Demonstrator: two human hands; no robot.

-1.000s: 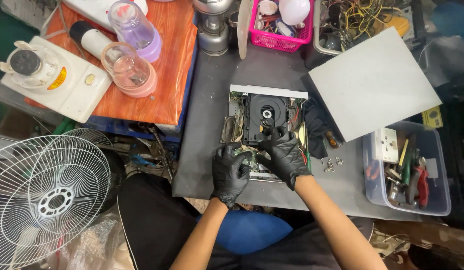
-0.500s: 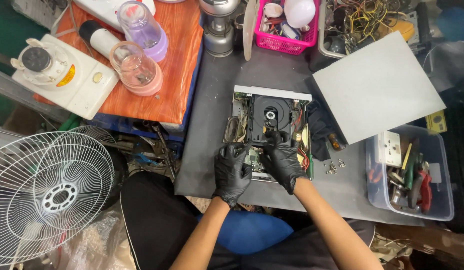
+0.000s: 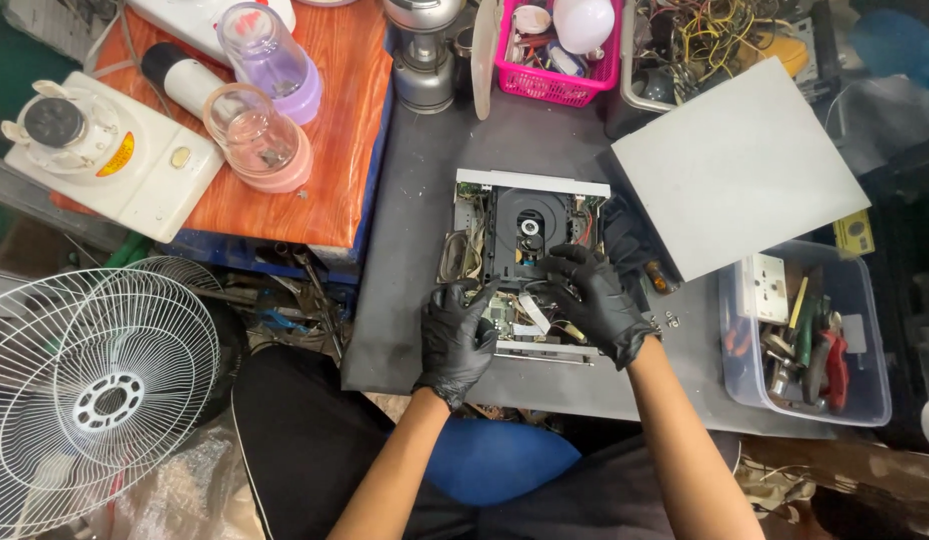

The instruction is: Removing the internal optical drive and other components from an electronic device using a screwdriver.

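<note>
An opened disc player lies on the grey workbench, its black disc tray and spindle exposed, with a green circuit board and white ribbon cables at its near end. Both my hands wear black gloves. My left hand rests at the player's near left corner, fingertips on the circuit board. My right hand lies over the near right part, fingers curled down into the wiring. What the fingers pinch is hidden.
The player's grey metal cover leans at the right. A clear bin of tools sits beyond it, small screws beside my wrist. Blender parts stand on the orange table, a pink basket at the back, a fan on the floor to the left.
The view has shifted slightly. My hands stay on the player's near end, the right one reaching a little further in over the wiring.
</note>
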